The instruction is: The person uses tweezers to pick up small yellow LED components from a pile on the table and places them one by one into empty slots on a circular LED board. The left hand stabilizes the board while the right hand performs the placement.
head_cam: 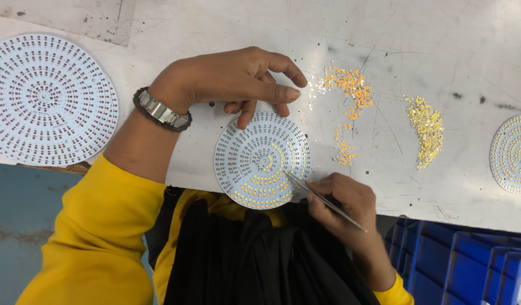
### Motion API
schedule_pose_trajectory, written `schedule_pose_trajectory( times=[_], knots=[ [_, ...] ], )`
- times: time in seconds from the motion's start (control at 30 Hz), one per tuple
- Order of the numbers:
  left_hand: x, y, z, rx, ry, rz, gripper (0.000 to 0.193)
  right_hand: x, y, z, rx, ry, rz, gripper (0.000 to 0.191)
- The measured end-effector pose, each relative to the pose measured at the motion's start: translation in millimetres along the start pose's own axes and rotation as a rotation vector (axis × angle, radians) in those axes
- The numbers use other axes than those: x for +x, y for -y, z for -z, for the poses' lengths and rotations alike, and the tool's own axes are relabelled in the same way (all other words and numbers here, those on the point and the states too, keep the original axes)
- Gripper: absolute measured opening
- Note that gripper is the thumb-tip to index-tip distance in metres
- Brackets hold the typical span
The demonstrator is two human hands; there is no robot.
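A round white circuit board, flat and printed with concentric rings of small dark pads, lies at the near edge of the scuffed, grey-white counter; its inner rings and lower arc carry tiny yellow chips, the rest is bare; its lower rim overhangs the counter edge slightly. The left hand, with a metal-link watch at the wrist, rests above the board, fingers curled down so that one fingertip touches the board's top rim; it grips nothing. The right hand pinches thin steel tweezers, fingers closed round the shaft; the long axis runs from lower right to upper left, tips meeting the board near its right-hand side; whether a chip sits between the tips is too small to tell. Loose orange chips and a curved heap of pale yellow chips lie scattered to the right; a larger bare round board is on the left; another populated board is cut off at the right edge; blue plastic bins sit below, partly out of frame.
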State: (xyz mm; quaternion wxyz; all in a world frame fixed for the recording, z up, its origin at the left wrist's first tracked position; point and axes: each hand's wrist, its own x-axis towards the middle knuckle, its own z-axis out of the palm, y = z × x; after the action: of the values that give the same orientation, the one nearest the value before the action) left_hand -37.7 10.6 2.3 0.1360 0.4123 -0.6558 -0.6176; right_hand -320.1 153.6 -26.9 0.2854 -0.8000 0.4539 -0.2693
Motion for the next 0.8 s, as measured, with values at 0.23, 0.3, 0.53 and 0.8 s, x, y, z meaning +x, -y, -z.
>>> schedule_pose_trajectory(
  times=[0.23, 0.3, 0.53, 0.8],
  knots=[
    [0.4, 2.5, 1.0, -0.02, 0.017, -0.02, 0.065, 18.6, -10.8, 17.8, 0.191, 0.149, -0.029, 0.016],
    [0.1, 3.0, 1.6, -0.03, 0.024, -0.024, 0.064, 21.1, -10.3, 16.2, 0.167, 0.153, -0.016, 0.017],
    [1.0, 3.7, 1.6, -0.033, 0.023, -0.019, 0.064, 20.4, -11.0, 13.9, 0.156, 0.145, 0.034, 0.017],
    [1.4, 2.1, 0.1, -0.02, 0.013, -0.023, 0.067, 8.2, -17.4, 14.2, 0.179, -0.007, 0.02, 0.015]
  ],
)
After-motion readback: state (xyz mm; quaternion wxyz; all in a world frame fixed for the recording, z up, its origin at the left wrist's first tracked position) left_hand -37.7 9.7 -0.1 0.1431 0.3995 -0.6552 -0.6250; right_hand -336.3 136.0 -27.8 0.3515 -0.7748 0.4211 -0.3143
